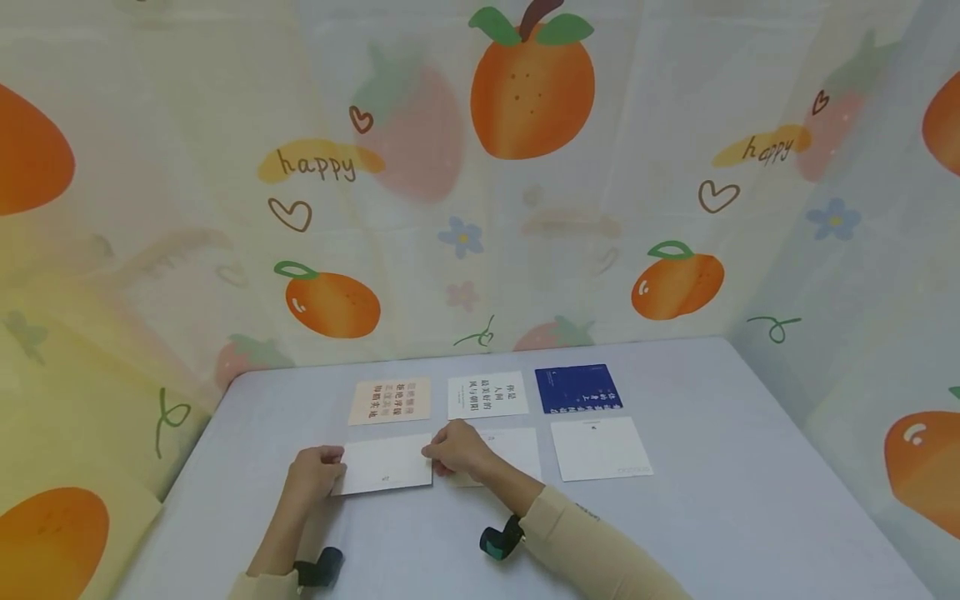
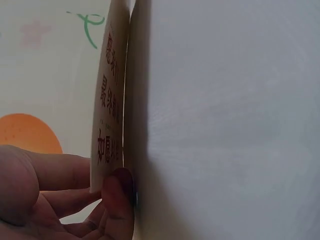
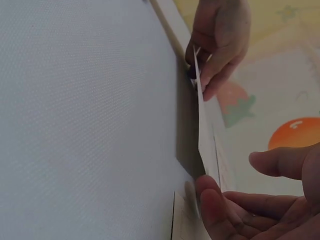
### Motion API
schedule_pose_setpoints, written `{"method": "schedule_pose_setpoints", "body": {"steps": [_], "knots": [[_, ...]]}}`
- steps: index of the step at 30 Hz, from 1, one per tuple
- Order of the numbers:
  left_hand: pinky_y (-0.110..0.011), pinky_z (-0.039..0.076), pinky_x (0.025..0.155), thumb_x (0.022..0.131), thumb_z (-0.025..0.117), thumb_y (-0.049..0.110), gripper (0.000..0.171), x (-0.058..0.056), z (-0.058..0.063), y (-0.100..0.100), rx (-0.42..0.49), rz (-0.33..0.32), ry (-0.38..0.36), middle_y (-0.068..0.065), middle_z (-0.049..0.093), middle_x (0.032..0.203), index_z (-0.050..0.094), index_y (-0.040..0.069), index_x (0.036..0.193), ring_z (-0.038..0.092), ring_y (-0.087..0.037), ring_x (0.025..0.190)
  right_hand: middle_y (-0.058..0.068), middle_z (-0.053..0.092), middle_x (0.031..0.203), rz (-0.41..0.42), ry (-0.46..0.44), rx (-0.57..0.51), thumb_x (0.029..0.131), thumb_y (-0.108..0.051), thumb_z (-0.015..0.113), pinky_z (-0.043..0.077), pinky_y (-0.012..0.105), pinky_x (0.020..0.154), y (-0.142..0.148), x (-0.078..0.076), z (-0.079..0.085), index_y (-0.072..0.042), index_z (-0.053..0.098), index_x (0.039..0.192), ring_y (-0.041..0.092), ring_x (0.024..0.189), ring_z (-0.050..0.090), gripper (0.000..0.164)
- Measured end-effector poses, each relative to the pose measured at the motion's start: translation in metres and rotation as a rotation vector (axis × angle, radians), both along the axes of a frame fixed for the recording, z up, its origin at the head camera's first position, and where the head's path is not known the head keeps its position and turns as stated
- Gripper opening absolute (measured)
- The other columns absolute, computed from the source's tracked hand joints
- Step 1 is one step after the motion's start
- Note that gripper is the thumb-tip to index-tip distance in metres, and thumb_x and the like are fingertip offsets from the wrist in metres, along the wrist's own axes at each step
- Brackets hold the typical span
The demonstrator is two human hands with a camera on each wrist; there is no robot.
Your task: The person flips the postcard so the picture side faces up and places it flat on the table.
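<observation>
A white card (image 1: 386,463) with a small dark mark lies tilted slightly off the table. My left hand (image 1: 315,472) pinches its left edge; in the left wrist view, reddish characters show on the card's underside (image 2: 111,100). At the right edge is my right hand (image 1: 459,447). From the right wrist view, its fingertips (image 3: 212,200) touch beneath the card's edge, while the thumb (image 3: 272,162) stands apart from the card. A second pale card (image 1: 513,450) lies partly hidden under the right hand and forearm.
Behind the hands lie a peach card (image 1: 392,401), a white card with dark characters (image 1: 487,394) and a dark blue card (image 1: 577,388). Another white card (image 1: 600,450) is at the right. A fruit-patterned cloth (image 1: 525,208) hangs behind the white table (image 1: 720,533).
</observation>
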State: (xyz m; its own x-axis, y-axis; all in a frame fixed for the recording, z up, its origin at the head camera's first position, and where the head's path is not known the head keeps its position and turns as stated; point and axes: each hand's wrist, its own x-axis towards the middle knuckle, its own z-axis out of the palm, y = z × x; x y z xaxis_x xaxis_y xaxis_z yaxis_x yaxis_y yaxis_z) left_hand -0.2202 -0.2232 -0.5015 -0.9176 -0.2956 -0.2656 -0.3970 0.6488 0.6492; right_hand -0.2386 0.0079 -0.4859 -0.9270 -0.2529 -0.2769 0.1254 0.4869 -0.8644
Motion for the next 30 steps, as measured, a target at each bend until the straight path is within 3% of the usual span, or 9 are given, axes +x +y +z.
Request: {"method": "schedule_pose_setpoints", "body": {"steps": [7, 17, 21, 24, 30], "knots": [[-0.045, 0.053, 0.087, 0.09, 0.057, -0.002, 0.036, -0.0007, -0.0007, -0.0033, 0.013, 0.005, 0.008, -0.028, 0.063, 0.112, 0.057, -0.012, 0.124, 0.061, -0.037, 0.101, 0.014, 0.069, 0.066, -0.009, -0.034, -0.048, 0.082, -0.002, 0.07, 0.05, 0.021, 0.049, -0.0001, -0.0026, -0.0016, 0.002, 0.07, 0.078, 0.016, 0.052, 0.061, 0.006], [-0.046, 0.052, 0.091, 0.091, 0.057, -0.001, 0.038, 0.0039, -0.0007, -0.0031, 0.043, 0.024, 0.054, -0.028, 0.062, 0.116, 0.055, -0.011, 0.127, 0.06, -0.039, 0.106, 0.012, 0.068, 0.066, -0.054, -0.054, -0.137, 0.081, 0.004, 0.068, 0.049, 0.019, 0.048, 0.0012, -0.0052, -0.0057, 0.008, 0.07, 0.09, 0.013, 0.051, 0.059, 0.01], [-0.033, 0.056, 0.078, 0.092, 0.057, 0.002, 0.04, 0.0068, 0.0, -0.0022, 0.092, 0.054, 0.085, -0.027, 0.06, 0.117, 0.054, -0.009, 0.13, 0.059, -0.037, 0.105, 0.01, 0.066, 0.066, -0.071, -0.032, -0.158, 0.082, 0.001, 0.068, 0.046, 0.018, 0.049, 0.0022, -0.0062, -0.007, 0.008, 0.071, 0.095, 0.013, 0.054, 0.058, 0.015], [-0.02, 0.05, 0.064, 0.091, 0.057, 0.004, 0.041, 0.0081, 0.0014, -0.0018, 0.113, 0.069, 0.114, -0.026, 0.06, 0.116, 0.054, -0.007, 0.131, 0.06, -0.034, 0.101, 0.011, 0.067, 0.068, -0.074, -0.022, -0.184, 0.082, 0.0, 0.067, 0.047, 0.019, 0.051, 0.0039, -0.0067, -0.0061, 0.008, 0.071, 0.099, 0.014, 0.058, 0.059, 0.019], [-0.02, 0.047, 0.063, 0.092, 0.057, 0.006, 0.039, 0.0089, 0.0036, -0.0028, 0.11, 0.085, 0.166, -0.025, 0.061, 0.115, 0.056, -0.004, 0.13, 0.06, -0.031, 0.094, 0.013, 0.071, 0.081, -0.085, -0.062, -0.25, 0.084, -0.003, 0.068, 0.056, 0.027, 0.06, 0.0087, -0.008, -0.0041, 0.005, 0.07, 0.105, 0.018, 0.066, 0.065, 0.023]]}}
